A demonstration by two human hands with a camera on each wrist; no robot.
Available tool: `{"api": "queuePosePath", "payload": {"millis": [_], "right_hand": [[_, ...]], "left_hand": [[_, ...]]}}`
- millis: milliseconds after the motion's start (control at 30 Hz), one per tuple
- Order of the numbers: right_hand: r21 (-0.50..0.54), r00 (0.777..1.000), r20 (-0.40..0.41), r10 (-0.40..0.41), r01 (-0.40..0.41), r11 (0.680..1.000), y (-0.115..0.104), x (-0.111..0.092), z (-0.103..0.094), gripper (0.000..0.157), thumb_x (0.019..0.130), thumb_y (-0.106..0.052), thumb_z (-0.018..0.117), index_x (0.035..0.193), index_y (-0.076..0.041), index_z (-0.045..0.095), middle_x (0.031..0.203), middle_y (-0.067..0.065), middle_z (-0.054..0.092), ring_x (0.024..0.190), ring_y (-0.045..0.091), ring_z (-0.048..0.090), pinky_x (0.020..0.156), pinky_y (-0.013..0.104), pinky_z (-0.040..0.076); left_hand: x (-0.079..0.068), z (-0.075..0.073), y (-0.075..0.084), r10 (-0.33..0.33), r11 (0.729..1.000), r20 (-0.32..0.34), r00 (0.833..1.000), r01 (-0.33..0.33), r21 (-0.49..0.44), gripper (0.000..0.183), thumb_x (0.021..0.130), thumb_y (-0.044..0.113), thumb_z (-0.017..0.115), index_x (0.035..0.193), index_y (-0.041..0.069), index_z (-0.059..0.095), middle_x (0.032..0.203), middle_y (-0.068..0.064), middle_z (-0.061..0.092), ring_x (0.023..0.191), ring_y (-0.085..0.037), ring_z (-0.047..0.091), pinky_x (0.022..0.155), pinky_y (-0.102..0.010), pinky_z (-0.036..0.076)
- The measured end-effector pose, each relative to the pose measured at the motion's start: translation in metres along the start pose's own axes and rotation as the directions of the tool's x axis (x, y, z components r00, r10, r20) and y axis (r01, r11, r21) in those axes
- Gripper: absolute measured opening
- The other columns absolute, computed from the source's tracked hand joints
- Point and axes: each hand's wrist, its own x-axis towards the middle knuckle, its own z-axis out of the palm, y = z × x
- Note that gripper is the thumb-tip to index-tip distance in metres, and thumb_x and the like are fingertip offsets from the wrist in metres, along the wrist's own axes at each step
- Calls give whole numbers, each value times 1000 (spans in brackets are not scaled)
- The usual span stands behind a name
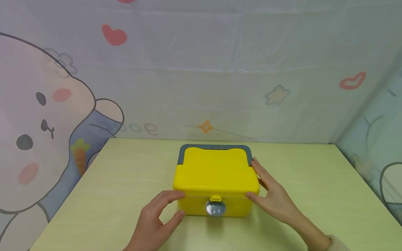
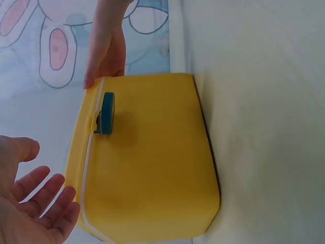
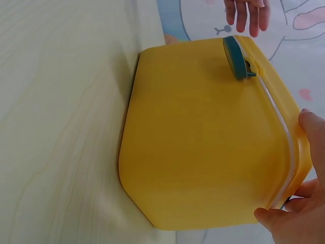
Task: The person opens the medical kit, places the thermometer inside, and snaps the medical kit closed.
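Observation:
A yellow lidded storage box [image 1: 216, 174] stands on the table, its grey handle [image 1: 216, 146] folded flat around the back of the lid. At the front, a round latch [image 1: 215, 208] juts outward from below the lid's rim; it looks dark teal in the left wrist view. The lid is down, with a thin pale seam under it. My left hand [image 1: 155, 219] is beside the front left corner, fingers and thumb spread apart and loosely bent. My right hand [image 1: 276, 198] lies against the right side, thumb at the lid's front corner and fairly straight fingers reaching toward the handle's end.
The pale wooden table [image 1: 314, 184] extends to both sides of the box. Behind it hangs a light curtain [image 1: 220, 69] with printed hearts, a star and a large cartoon animal on the left. More printed cloth [image 1: 383, 132] borders the table's right side.

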Motion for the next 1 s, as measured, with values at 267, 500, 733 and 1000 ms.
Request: {"api": "queuePosePath", "payload": {"millis": [267, 500, 733, 1000], "right_hand": [[44, 1000, 9, 13, -13, 999, -1, 0, 2, 82, 83, -26, 68, 148, -18, 19, 154, 3, 13, 137, 28, 24, 99, 40, 37], [78, 1000, 16, 19, -20, 997, -1, 0, 5, 83, 83, -26, 68, 148, -19, 18, 155, 2, 11, 138, 28, 21, 99, 38, 37], [122, 999, 14, 29, -31, 992, -2, 0, 5, 82, 83, -24, 69, 148, -19, 20, 154, -1, 12, 137, 24, 21, 99, 35, 36], [137, 999, 11, 37, -38, 990, -2, 0, 5, 82, 82, -25, 69, 148, -20, 20, 154, -4, 12, 137, 22, 22, 98, 24, 35]], "left_hand": [[-6, 18, -3, -76, 994, 186, 980, 89, -64, 35, 79, 14, 72, 110, 26, 60, 105, 17, 59, 91, -3, 57, 79, -26, 52], [-6, 30, -7, -195, 970, 295, 936, 228, -83, 37, 81, 18, 71, 116, 14, 60, 112, 6, 62, 93, -11, 60, 81, -28, 52], [-7, 42, -9, -238, 936, 325, 915, 306, -176, 43, 81, 21, 71, 121, 14, 58, 116, 1, 62, 94, -20, 62, 80, -30, 52], [-7, 51, -4, -289, 902, 278, 916, 358, -241, 40, 79, 21, 73, 116, 14, 61, 110, 0, 65, 88, -19, 63, 76, -27, 53]]}}
